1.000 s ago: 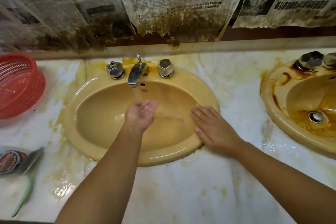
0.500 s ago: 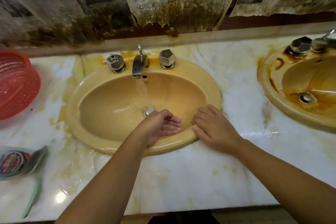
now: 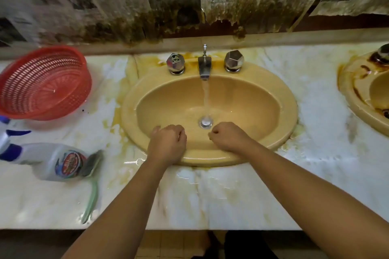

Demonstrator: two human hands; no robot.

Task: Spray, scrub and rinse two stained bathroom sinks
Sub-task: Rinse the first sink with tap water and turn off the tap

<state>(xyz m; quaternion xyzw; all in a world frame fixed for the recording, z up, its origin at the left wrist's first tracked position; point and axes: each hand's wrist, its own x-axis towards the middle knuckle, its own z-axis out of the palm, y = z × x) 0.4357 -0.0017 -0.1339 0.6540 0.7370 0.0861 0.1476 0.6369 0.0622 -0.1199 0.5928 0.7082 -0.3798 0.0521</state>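
Left hand (image 3: 167, 144) and right hand (image 3: 228, 137) retreat over the yellow oval sink (image 3: 252, 99), grips curled empty; rinse seems done, brown-stained sink (image 3: 357, 99) next.

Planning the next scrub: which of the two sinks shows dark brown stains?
The right sink, cut off by the frame edge: dark brown streaks mark its rim. The centre sink, under the running tap, shows a plain yellow bowl.
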